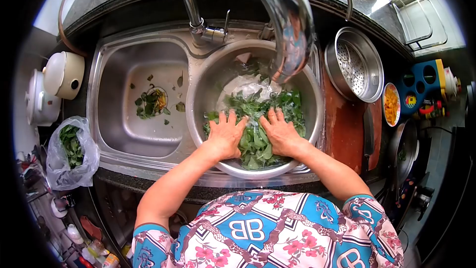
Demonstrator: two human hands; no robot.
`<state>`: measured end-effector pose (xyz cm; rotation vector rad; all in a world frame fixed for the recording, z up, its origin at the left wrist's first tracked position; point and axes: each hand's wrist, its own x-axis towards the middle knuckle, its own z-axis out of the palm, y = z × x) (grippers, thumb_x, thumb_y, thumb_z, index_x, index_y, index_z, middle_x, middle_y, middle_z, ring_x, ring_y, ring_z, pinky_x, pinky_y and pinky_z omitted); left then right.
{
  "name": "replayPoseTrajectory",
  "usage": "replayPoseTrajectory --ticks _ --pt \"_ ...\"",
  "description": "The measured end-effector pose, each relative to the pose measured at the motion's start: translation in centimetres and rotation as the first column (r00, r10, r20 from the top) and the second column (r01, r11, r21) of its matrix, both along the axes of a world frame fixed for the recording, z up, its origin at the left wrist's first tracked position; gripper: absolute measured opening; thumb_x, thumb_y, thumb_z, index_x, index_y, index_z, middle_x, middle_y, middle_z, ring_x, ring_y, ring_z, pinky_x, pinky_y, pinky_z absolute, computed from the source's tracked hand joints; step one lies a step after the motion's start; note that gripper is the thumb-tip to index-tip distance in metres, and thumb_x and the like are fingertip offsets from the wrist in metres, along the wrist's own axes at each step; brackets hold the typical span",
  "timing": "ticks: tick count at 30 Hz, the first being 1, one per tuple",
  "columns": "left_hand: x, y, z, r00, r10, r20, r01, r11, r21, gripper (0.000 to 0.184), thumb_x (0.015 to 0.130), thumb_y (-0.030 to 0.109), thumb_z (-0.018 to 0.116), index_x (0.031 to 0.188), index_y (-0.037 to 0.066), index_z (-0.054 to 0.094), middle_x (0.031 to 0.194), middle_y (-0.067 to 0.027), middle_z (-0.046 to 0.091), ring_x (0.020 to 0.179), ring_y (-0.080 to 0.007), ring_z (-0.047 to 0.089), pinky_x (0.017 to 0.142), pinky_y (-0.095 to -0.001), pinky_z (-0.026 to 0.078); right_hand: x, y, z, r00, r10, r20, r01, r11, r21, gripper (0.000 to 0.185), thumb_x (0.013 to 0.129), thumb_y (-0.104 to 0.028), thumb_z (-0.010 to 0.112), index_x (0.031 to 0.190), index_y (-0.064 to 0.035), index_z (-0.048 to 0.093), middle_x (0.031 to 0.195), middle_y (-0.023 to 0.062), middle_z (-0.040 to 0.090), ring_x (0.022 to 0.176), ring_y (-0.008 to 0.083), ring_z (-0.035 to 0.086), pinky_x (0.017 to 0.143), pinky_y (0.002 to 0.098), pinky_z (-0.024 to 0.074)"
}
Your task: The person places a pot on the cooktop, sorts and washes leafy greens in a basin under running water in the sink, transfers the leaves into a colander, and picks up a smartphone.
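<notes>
While laid palm-down with fingers spread wide, probably for coverage of many leaves at once: left hand and right hand, slightly apart, both on the leafy greens in a large stainless-steel basin. No closed grip visible in either; cannot tell of any leaves pinched beneath the palms. Note the fingers of both pointing away from the body, likely for even pressure from two sides. Above and ahead of the right hand, chrome faucet spout, bent over the basin, presumably for flow straight onto the contents. Left of the left hand, steel sink bowl with leaf scraps in a loose cluster; farther left, clear plastic bag of bagged leaves, perhaps set there for easy reach. Right of the right hand, dark knife laid lengthwise on a reddish-brown cutting board, apparently clear of the arms' path; ahead of it, perforated steamer pan.

Appearance of the greens: under, between and just ahead of both hands; small, oval, mid- to deep green, glossy as if wet, tangled in a loose heap; brighter between the hands, darker beyond the right fingertips. Ahead of both hands, glinting patch, probably water.
</notes>
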<state>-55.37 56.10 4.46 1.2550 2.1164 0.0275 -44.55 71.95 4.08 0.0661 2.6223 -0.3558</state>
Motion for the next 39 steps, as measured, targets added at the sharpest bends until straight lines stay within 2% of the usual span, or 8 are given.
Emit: replayPoseTrajectory --ticks 6,9,12,15,20,24,33,39 --pt "0.6 0.4 -2.8 0.971 0.239 0.014 -0.231 0.918 0.323 0.056 0.06 0.003 0.063 0.114 0.003 0.049 0.118 -0.0237 0.048 0.096 -0.0385 0.054 0.075 -0.0391 0.049 -2.1 -0.1 -1.9 0.947 -0.219 -0.237 0.183 0.969 -0.163 0.041 0.063 0.006 0.057 0.104 0.001 0.056 0.092 0.0137 0.058 0.087 0.028 0.057 0.072 0.0321 0.0482" --pt "-1.2 1.3 -2.3 0.64 0.298 0.708 -0.728 0.53 0.435 0.023 0.07 -0.004 0.061 0.092 0.003 0.062 0.084 -0.0035 0.065 0.077 -0.0196 0.062 0.069 -0.027 0.049 -3.5 3.0 -0.8 0.846 -0.527 0.086 0.371 0.465 -0.804 0.025 0.068 0.007 0.058 0.092 0.0007 0.062 0.079 0.0036 0.064 0.071 0.0109 0.055 0.069 0.026 0.0459" --pt "-3.3 1.4 4.0 0.147 0.243 0.959 -0.904 0.426 0.03 0.041 0.072 -0.004 0.065 0.111 0.005 0.054 0.097 -0.0008 0.061 0.086 -0.0117 0.058 0.074 -0.0255 0.051 -3.9 4.5 3.9 0.784 -0.616 0.077 0.348 0.333 -0.876 0.02 0.07 0.005 0.059 0.088 0.0 0.065 0.076 0.0001 0.064 0.067 0.0073 0.053 0.065 0.025 0.0455" --pt "-4.6 0.0 4.9 0.371 0.212 0.904 -0.85 0.47 0.238 0.05 0.069 -0.006 0.065 0.116 0.005 0.05 0.103 -0.0014 0.058 0.092 -0.0113 0.056 0.082 -0.0248 0.048 -3.6 5.4 7.1 0.737 -0.674 0.054 0.388 0.356 -0.85 0.015 0.075 -0.003 0.062 0.089 0.0 0.065 0.079 -0.0003 0.065 0.067 0.0073 0.054 0.064 0.0246 0.0458" --pt "-4.5 -1.0 3.7 0.042 0.173 0.984 -0.884 0.465 -0.044 0.061 0.063 -0.011 0.066 0.119 0.004 0.048 0.105 -0.0015 0.058 0.096 -0.0116 0.054 0.087 -0.0264 0.044 -2.1 6.2 4.5 0.621 -0.706 0.341 0.544 0.075 -0.836 0.021 0.074 -0.009 0.061 0.093 -0.0007 0.063 0.08 0.003 0.064 0.074 0.0133 0.055 0.07 0.0285 0.0451" --pt "-4.0 -1.7 -0.9 0.622 0.431 0.654 -0.693 0.692 0.203 0.052 0.065 -0.005 0.067 0.113 -0.001 0.05 0.102 -0.0087 0.06 0.095 -0.0189 0.055 0.086 -0.0296 0.043 -0.9 8.6 -0.5 0.917 -0.232 -0.325 0.15 0.954 -0.258 0.036 0.069 -0.009 0.063 0.102 0.003 0.056 0.114 0.0207 0.052 0.107 0.035 0.049 0.091 0.04 0.0389" --pt "-2.1 -0.6 2.2 0.975 0.187 0.118 -0.205 0.964 0.168 0.09 0.06 0.023 0.078 0.132 0.005 0.028 0.141 -0.0267 0.015 0.132 -0.042 0.014 0.093 -0.066 0.027 -2.2 3.2 3.6 0.998 -0.062 -0.025 0.062 0.998 0.006 0.104 0.06 -0.04 0.078 0.14 -0.0102 0.018 0.142 0.0277 0.013 0.132 0.0421 0.015 0.095 0.0655 0.0272" --pt "-0.8 1.2 -2.5 0.982 0.043 -0.182 -0.04 0.999 0.022 0.078 0.059 0.028 0.075 0.127 0.012 0.041 0.141 -0.024 0.021 0.129 -0.0442 0.019 0.09 -0.0656 0.029 -1.7 2.5 -2.4 0.982 0.105 -0.156 -0.069 0.973 0.219 0.078 0.062 -0.021 0.072 0.131 -0.0117 0.037 0.134 0.0228 0.031 0.122 0.0385 0.035 0.084 0.0589 0.0372"
